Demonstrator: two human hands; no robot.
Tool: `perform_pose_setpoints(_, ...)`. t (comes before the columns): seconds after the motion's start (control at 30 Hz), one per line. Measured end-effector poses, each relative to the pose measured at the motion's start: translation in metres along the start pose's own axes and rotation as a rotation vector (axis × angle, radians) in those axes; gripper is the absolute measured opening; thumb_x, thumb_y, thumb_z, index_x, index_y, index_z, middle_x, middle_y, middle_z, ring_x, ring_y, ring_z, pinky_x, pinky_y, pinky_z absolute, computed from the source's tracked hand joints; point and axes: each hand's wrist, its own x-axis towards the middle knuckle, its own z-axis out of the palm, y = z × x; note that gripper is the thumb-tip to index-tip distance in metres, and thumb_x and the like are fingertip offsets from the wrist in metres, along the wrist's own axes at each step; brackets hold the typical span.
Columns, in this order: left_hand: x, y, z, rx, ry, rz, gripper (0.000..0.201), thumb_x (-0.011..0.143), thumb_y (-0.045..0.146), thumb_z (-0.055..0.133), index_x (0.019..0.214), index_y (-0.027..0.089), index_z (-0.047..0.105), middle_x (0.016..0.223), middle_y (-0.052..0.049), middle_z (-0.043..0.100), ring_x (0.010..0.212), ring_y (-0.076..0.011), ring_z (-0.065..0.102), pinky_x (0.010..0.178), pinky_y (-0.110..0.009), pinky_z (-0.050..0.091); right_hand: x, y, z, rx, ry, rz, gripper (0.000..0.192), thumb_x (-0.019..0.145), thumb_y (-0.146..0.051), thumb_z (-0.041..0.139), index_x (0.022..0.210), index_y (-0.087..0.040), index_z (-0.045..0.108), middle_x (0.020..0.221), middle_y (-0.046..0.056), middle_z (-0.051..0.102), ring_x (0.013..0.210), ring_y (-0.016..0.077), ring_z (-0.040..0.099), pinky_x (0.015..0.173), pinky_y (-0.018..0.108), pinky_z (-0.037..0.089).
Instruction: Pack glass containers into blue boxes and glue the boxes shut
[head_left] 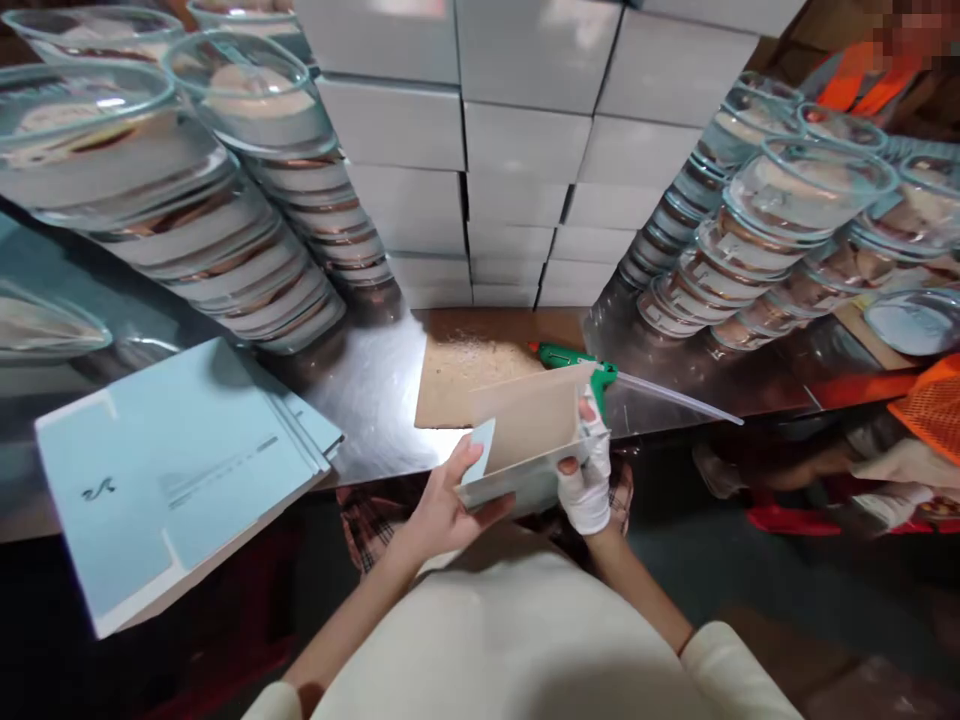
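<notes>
Both hands hold a half-folded cardboard box (529, 430), brown inside and pale blue outside, just in front of the steel table's edge. My left hand (450, 505) grips its lower left corner with the thumb on a small blue flap. My right hand (592, 470), wrapped in white tape or a partial glove, pinches the box's right side. A green hot-glue gun (581, 362) with a clear glue stick lies on the table right behind the box.
A stack of flat pale blue box blanks (172, 480) overhangs the table at left. Stacked clear glass bowls (247, 200) rise left and right, white boxes (517, 150) behind. A brown cardboard mat (457, 380) lies centre. Another person in orange sits at right.
</notes>
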Motion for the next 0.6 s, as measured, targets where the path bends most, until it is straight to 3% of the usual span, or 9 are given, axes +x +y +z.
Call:
perform_pose_setpoints(0.07, -0.003, -0.011, 0.004, -0.021, 0.028, 0.123, 0.057, 0.066, 0.058, 0.093, 0.106, 0.025, 0.071, 0.122, -0.015, 0.07, 0.11, -0.0341, 0.071, 0.106, -0.052, 0.055, 0.002, -0.006, -0.001, 0.064, -0.015, -0.039, 0.084, 0.09, -0.091, 0.042, 0.12, -0.019, 0.075, 0.154, 0.02, 0.059, 0.145, 0.041, 0.058, 0.119, 0.056, 0.05)
perform_pose_setpoints(0.13, -0.007, -0.023, 0.012, -0.047, 0.156, 0.184, 0.055, 0.076, 0.069, 0.082, 0.105, 0.024, 0.067, 0.126, -0.015, 0.066, 0.111, -0.0329, 0.07, 0.107, -0.053, 0.054, 0.003, -0.012, 0.004, 0.106, 0.027, 0.051, 0.068, 0.095, -0.081, 0.048, 0.105, -0.02, 0.077, 0.141, 0.019, 0.069, 0.135, 0.0381, 0.065, 0.118, 0.054, 0.051)
perform_pose_setpoints(0.23, -0.007, -0.031, 0.023, 0.006, 0.236, 0.332, 0.06, 0.086, 0.061, 0.077, 0.129, 0.027, 0.056, 0.137, -0.013, 0.059, 0.124, -0.0299, 0.065, 0.109, -0.049, 0.052, 0.003, -0.02, 0.014, 0.205, 0.234, 0.229, 0.038, 0.094, -0.049, 0.065, 0.121, -0.022, 0.068, 0.137, 0.014, 0.07, 0.127, 0.029, 0.069, 0.115, 0.048, 0.053)
perform_pose_setpoints(0.3, -0.004, -0.029, 0.022, 0.102, 0.15, 0.481, 0.063, 0.087, 0.049, 0.082, 0.138, 0.029, 0.05, 0.137, -0.011, 0.059, 0.125, -0.0268, 0.064, 0.105, -0.044, 0.053, 0.006, -0.019, 0.014, 0.316, 0.297, 0.267, 0.048, 0.087, -0.035, 0.071, 0.131, -0.025, 0.058, 0.142, 0.012, 0.067, 0.121, 0.0234, 0.07, 0.109, 0.042, 0.056)
perform_pose_setpoints(0.37, -0.001, -0.025, 0.011, 0.212, 0.035, 0.546, 0.05, 0.088, 0.04, 0.083, 0.13, 0.029, 0.058, 0.13, -0.009, 0.063, 0.116, -0.0235, 0.066, 0.098, -0.038, 0.055, 0.014, -0.013, 0.003, 0.365, 0.246, 0.295, 0.056, 0.085, -0.035, 0.071, 0.137, -0.027, 0.053, 0.143, 0.012, 0.066, 0.111, 0.0205, 0.072, 0.1, 0.038, 0.059)
perform_pose_setpoints(0.43, 0.001, -0.021, -0.003, 0.312, 0.04, 0.512, 0.034, 0.088, 0.04, 0.082, 0.115, 0.026, 0.068, 0.116, -0.007, 0.068, 0.107, -0.023, 0.068, 0.094, -0.036, 0.056, 0.029, -0.001, -0.017, 0.215, 0.192, 0.338, 0.052, 0.089, -0.044, 0.067, 0.135, -0.023, 0.056, 0.14, 0.015, 0.066, 0.108, 0.0218, 0.073, 0.097, 0.039, 0.059)
perform_pose_setpoints(0.5, 0.003, -0.02, -0.017, 0.359, 0.148, 0.419, 0.031, 0.087, 0.045, 0.082, 0.107, 0.024, 0.072, 0.104, -0.006, 0.07, 0.103, -0.0242, 0.068, 0.098, -0.04, 0.055, 0.051, 0.014, -0.038, -0.121, 0.155, 0.421, 0.048, 0.09, -0.052, 0.063, 0.124, -0.019, 0.064, 0.133, 0.017, 0.069, 0.111, 0.0266, 0.072, 0.103, 0.044, 0.056)
perform_pose_setpoints(0.6, 0.007, -0.02, -0.025, 0.351, 0.213, 0.316, 0.035, 0.086, 0.052, 0.08, 0.105, 0.023, 0.073, 0.098, -0.004, 0.071, 0.099, -0.0238, 0.068, 0.101, -0.042, 0.054, 0.086, 0.037, -0.057, -0.516, -0.035, 0.64, 0.042, 0.077, -0.05, 0.078, 0.104, -0.018, 0.073, 0.118, 0.017, 0.075, 0.118, 0.0341, 0.07, 0.11, 0.048, 0.05)
